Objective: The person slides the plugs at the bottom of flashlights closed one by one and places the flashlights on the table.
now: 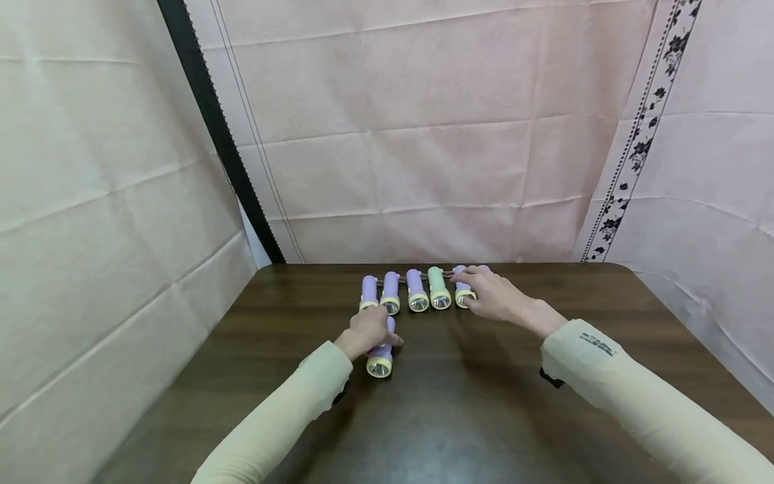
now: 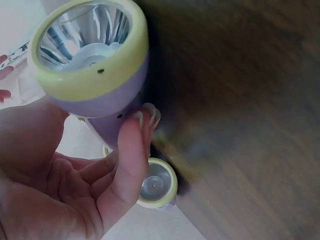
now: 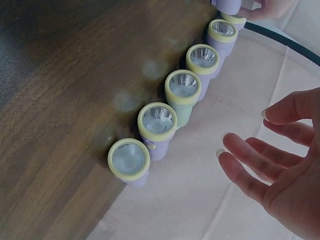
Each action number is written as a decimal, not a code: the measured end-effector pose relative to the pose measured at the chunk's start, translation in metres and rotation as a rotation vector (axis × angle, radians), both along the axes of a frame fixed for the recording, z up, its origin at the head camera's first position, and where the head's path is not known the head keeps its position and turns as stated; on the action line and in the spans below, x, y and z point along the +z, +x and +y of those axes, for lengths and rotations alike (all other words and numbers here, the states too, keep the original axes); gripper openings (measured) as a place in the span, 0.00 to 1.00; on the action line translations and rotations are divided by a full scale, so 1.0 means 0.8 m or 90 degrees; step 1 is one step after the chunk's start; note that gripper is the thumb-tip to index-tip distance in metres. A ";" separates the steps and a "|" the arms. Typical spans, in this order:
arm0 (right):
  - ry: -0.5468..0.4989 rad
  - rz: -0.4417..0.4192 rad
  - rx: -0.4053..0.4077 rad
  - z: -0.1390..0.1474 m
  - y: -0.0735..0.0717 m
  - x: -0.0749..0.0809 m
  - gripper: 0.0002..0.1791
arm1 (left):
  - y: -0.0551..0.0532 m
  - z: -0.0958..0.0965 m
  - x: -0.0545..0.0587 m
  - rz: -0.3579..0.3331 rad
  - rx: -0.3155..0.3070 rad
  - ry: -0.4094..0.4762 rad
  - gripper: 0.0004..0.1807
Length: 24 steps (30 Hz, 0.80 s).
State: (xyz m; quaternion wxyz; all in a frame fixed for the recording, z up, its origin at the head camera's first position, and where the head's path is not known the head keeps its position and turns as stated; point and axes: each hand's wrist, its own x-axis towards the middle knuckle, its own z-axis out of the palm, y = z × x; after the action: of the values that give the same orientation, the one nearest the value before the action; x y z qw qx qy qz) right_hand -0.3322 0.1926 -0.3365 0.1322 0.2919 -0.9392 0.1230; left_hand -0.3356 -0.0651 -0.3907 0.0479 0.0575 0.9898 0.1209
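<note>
My left hand [image 1: 365, 329] grips a purple flashlight [image 1: 379, 365] with a pale yellow head, its lens facing me, in front of the left end of a row. In the left wrist view the fingers curl against the body of this flashlight [image 2: 95, 85], just below its head. Several more flashlights lie side by side at the back of the table, lenses toward me; one is green [image 1: 437, 282], the others purple [image 1: 415, 282]. Over the row's right end hovers my right hand [image 1: 498, 297], fingers spread and bent, holding nothing. It partly hides the two rightmost purple flashlights in the head view.
The dark wood table [image 1: 459, 417] has rounded back corners. White cloth [image 1: 423, 134] hangs behind it and on both sides, with a black strip [image 1: 218, 128] at the left and a floral border [image 1: 641, 141] at the right.
</note>
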 end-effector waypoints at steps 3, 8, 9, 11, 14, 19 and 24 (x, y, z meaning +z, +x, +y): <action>-0.002 -0.004 0.002 0.003 0.001 -0.002 0.22 | 0.000 0.001 -0.003 -0.012 0.003 0.007 0.25; -0.001 -0.014 0.004 0.008 -0.002 -0.002 0.21 | -0.004 0.002 0.001 -0.027 -0.003 0.010 0.27; -0.003 -0.011 0.007 0.010 -0.002 -0.001 0.21 | -0.004 0.002 0.004 -0.027 -0.003 0.006 0.27; -0.006 -0.003 0.013 0.012 -0.004 0.001 0.21 | -0.007 0.001 0.012 -0.026 -0.001 0.008 0.28; -0.009 0.005 0.022 0.014 -0.006 0.004 0.20 | -0.017 -0.004 0.028 -0.023 0.008 0.002 0.29; -0.020 -0.014 0.021 0.015 -0.008 0.007 0.21 | -0.050 -0.019 0.053 0.035 0.036 -0.006 0.23; -0.026 -0.021 0.014 0.018 -0.008 0.006 0.21 | -0.088 -0.032 0.054 0.072 0.070 0.037 0.13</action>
State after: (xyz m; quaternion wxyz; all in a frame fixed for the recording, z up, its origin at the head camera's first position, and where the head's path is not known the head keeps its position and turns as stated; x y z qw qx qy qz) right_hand -0.3386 0.2067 -0.3319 0.1215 0.2975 -0.9352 0.1487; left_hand -0.4063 -0.0905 -0.3477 -0.0164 0.0109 0.9887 0.1484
